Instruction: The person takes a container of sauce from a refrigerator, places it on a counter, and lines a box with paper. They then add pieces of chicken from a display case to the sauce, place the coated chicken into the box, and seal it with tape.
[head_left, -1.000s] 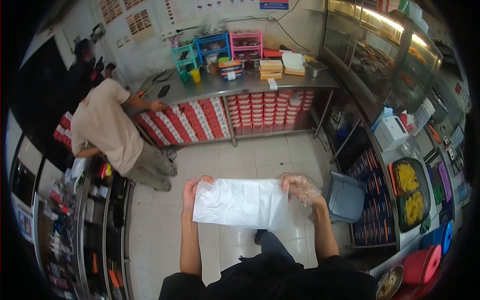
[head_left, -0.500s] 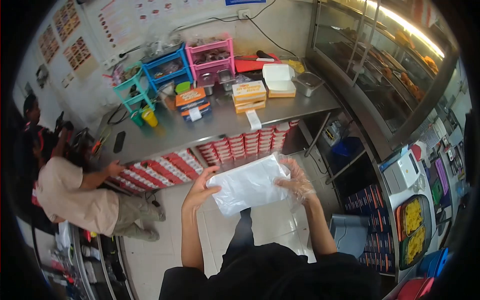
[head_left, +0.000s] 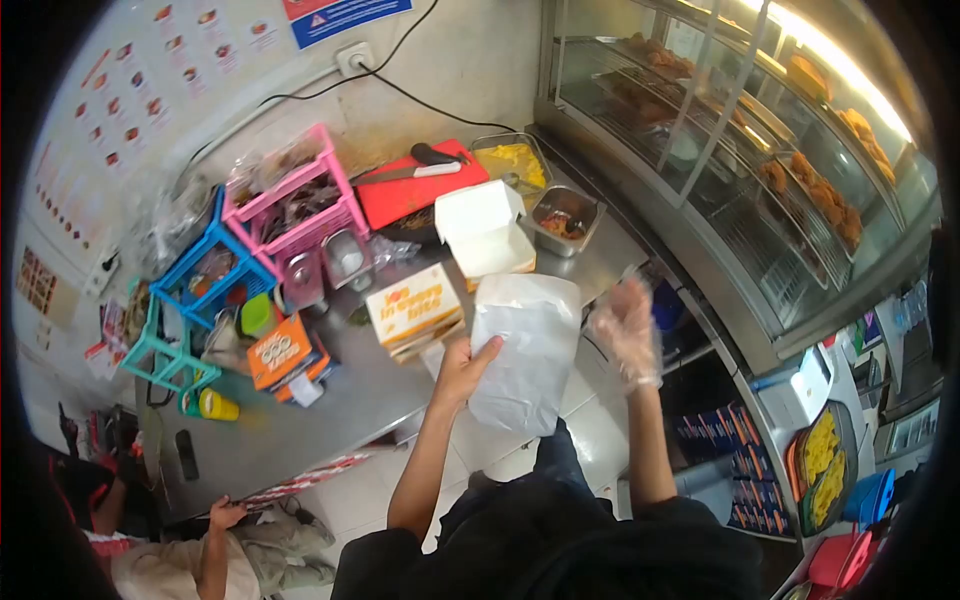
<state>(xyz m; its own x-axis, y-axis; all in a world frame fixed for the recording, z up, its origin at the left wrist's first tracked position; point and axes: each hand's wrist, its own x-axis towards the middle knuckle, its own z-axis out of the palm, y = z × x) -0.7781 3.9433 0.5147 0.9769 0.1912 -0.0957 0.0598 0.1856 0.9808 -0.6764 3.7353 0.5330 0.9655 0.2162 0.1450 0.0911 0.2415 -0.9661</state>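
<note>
A flat white bag (head_left: 528, 350) stands upright in front of me, over the edge of the steel counter. My left hand (head_left: 463, 373) grips its left side, the thumb lying across its face. To the right of the bag, my right hand (head_left: 628, 330) wears a clear plastic glove; it is empty, with the fingers stretched out, and does not touch the bag. Just behind the bag sits an open white-and-yellow takeaway box (head_left: 487, 238). A closed yellow-and-white box (head_left: 415, 310) is near my left hand. The bag hides part of the counter edge.
On the counter are a metal container of food (head_left: 566, 222), a red cutting board (head_left: 415, 190) with a knife (head_left: 410, 173), a pink rack (head_left: 298, 200) and an orange box (head_left: 285, 352). A glass food cabinet (head_left: 740, 130) stands right. A co-worker's hand (head_left: 227, 513) is at lower left.
My right hand has let go of the bag and moved right. The left hand keeps hold, and the bag has turned from lengthwise to upright. My view has come closer to the counter.
</note>
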